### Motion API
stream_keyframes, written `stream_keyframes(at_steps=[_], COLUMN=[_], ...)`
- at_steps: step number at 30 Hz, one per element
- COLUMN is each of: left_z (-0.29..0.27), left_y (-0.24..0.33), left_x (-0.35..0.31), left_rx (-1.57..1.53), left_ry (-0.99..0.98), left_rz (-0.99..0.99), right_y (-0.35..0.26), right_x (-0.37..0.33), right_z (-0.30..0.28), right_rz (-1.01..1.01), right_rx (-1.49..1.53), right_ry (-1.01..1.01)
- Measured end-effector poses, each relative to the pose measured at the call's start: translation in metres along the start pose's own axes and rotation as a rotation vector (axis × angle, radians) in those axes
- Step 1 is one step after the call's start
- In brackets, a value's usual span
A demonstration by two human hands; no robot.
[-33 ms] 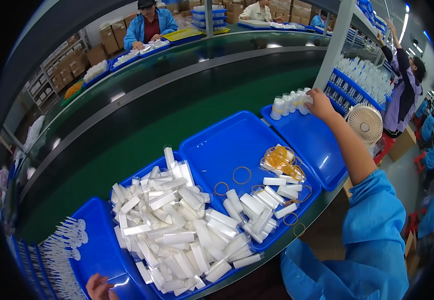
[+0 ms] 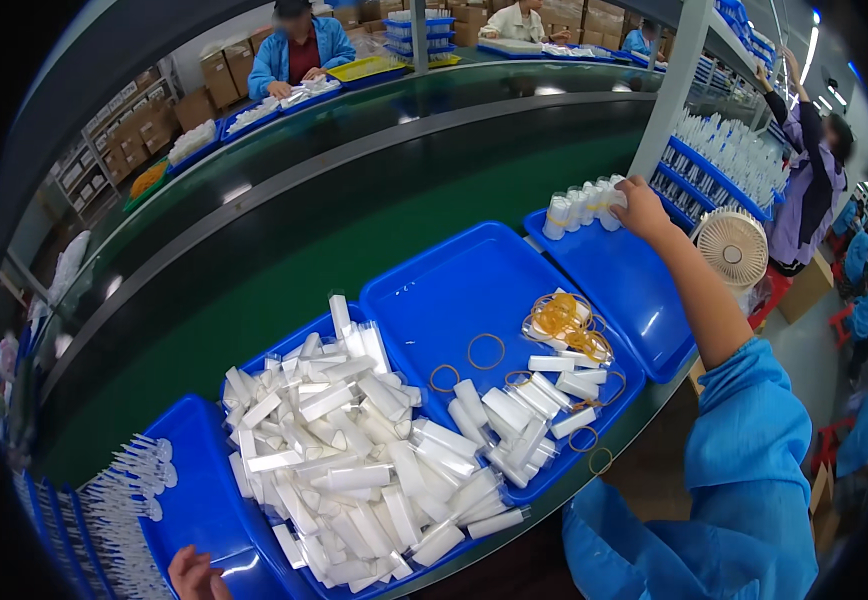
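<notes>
At the far end of the right blue tray (image 2: 614,290) stands a row of upright bundles of small white packets (image 2: 574,210) with yellowish bands round them. My right hand (image 2: 642,208) reaches across and its fingers close on the bundle at the row's right end. At the lower left edge my left hand (image 2: 197,575) shows only in part, over the left blue tray (image 2: 179,450), fingers loosely bent and apart with nothing seen in them. Between the hands lies a big heap of white packets in clear wrap (image 2: 354,450).
The middle blue tray (image 2: 434,270) holds rubber bands (image 2: 561,318) and loose white packets (image 2: 524,420). Clear pipette-like pieces (image 2: 129,480) fill racks at left and right. A small fan (image 2: 731,246) stands by a grey post (image 2: 672,90). Other people work beyond the green belt (image 2: 354,225).
</notes>
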State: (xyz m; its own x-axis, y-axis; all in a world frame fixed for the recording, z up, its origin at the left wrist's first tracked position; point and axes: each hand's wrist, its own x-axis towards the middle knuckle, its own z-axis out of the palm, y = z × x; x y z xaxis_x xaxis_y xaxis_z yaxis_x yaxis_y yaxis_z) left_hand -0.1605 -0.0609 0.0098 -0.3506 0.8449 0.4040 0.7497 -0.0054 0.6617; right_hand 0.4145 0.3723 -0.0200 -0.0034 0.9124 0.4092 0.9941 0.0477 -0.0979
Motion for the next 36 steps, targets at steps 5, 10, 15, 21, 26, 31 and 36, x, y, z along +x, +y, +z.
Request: stream_keyframes(at_steps=[5,10,15,21,26,31,36], left_z=[-0.024,-0.026,-0.002,0.001,-0.002,-0.007,-0.012], left_y=[-0.040,-0.090,-0.096,-0.130,-0.137,-0.092,-0.030], left_x=[0.026,0.049,0.078,0.108,0.120,0.098,0.055], left_rx=[0.435,0.625,0.757,0.791,0.780,0.645,0.413], left_ry=[-0.109,-0.190,-0.167,-0.103,-0.064,-0.022,0.005], left_rz=[0.055,0.089,0.186,0.255,0.340,0.348,0.219], right_y=[0.017,0.012,-0.104,-0.270,-0.319,-0.310,-0.288], right_x=[0.001,-0.008,-0.031,-0.078,-0.086,-0.085,-0.090], right_z=[0.023,0.015,-0.026,-0.031,-0.023,-0.037,-0.014], right_rz=[-0.016,0.044,-0.294,-1.027,-1.298,-1.301,-1.138], right_rx=[-0.038,-0.112,0.069,0.556,0.198,0.064,0.305], right_ry=[0.042,0.065,0.154,-0.223,-0.341,-0.352,-0.432])
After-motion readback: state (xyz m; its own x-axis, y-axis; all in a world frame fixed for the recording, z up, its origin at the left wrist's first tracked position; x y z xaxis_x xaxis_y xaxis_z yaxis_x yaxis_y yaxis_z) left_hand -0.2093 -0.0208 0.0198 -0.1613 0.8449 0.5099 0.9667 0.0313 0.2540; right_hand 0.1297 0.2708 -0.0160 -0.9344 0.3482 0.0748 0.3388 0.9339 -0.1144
